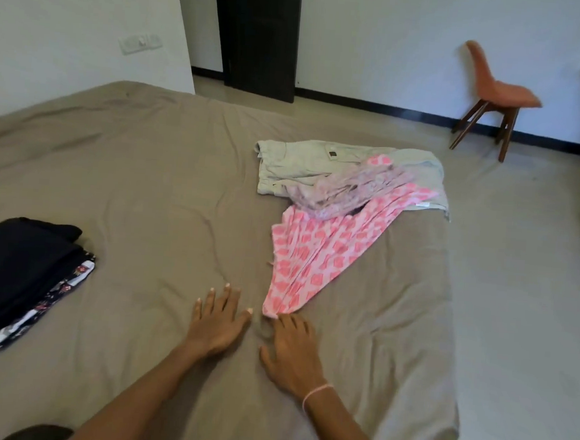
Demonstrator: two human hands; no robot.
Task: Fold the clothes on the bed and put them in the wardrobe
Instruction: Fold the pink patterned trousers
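A pink garment with a white pattern (324, 253) lies stretched across the brown bed (147, 182), its near end pointing at my hands. My right hand (293, 354) lies flat on the sheet with its fingertips touching that near end. My left hand (218, 321) rests open on the sheet just left of it, fingers straight. Beyond the pink garment sit a crumpled lilac lace piece (349, 189) and pale grey shorts (306, 166). A folded stack topped by dark cloth (17, 269) sits at the left edge.
An orange chair with wooden legs (496, 97) stands on the tiled floor by the far wall. A dark door (260, 32) is behind the bed. The bed's right edge drops to the floor (516, 304).
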